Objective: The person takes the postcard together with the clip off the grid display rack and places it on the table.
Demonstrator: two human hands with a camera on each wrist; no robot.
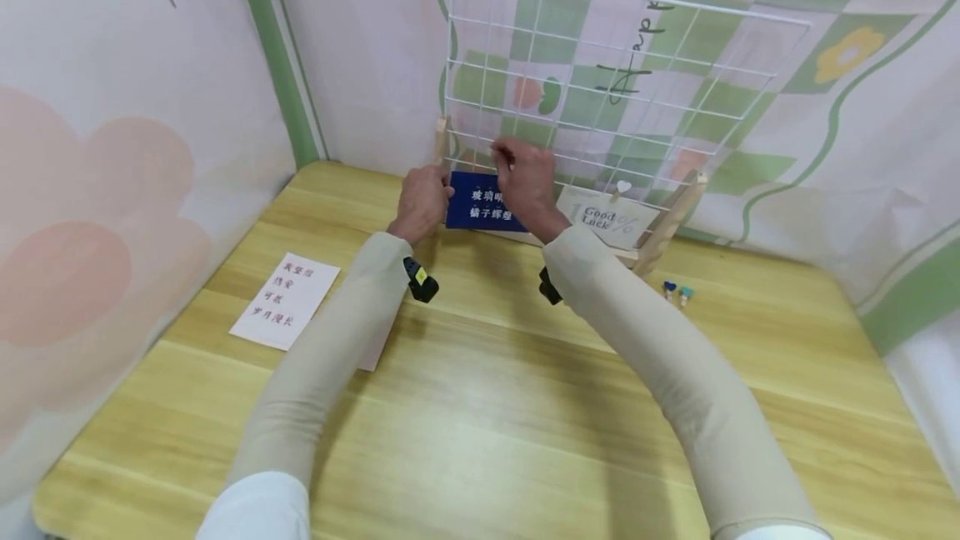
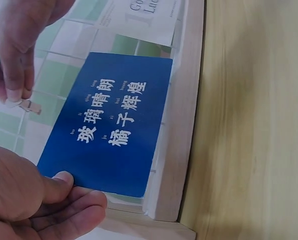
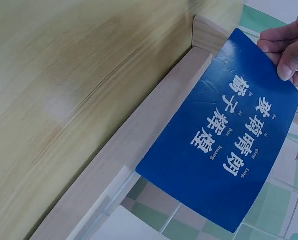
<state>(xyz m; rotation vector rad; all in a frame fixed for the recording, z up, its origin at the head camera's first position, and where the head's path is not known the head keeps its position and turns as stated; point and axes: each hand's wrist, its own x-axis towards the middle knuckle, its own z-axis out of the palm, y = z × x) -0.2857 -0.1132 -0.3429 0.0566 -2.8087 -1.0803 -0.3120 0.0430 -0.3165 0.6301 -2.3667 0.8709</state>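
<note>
Blue with white characters, the card [image 1: 480, 202] sits in the middle of the head view, held flat against the lower rows of the white wire grid [image 1: 600, 65], just above the wooden base rail [image 2: 176, 150] that carries the grid. The left hand [image 1: 422, 200] pinches the card's left edge between thumb and curled fingers (the left wrist view shows this at the lower left of the frame, thumb on the card's face). The right hand [image 1: 525, 182] is raised at the card's top edge, its fingertips closed on a small wooden clip [image 2: 29, 106], which shows at the left edge of the left wrist view, just beside the card's corner and against the grid wires.

To the right of the blue card, a pale card reading "Good Luck" [image 1: 609, 219] hangs on the grid under a heart-topped clip [image 1: 623, 187]. Two more small clips [image 1: 677, 291] lie on the wooden table [image 1: 480, 407] at centre right, well apart from the hands. A white card with red characters [image 1: 285, 300] lies on the table at the left, partly beside the left sleeve.
</note>
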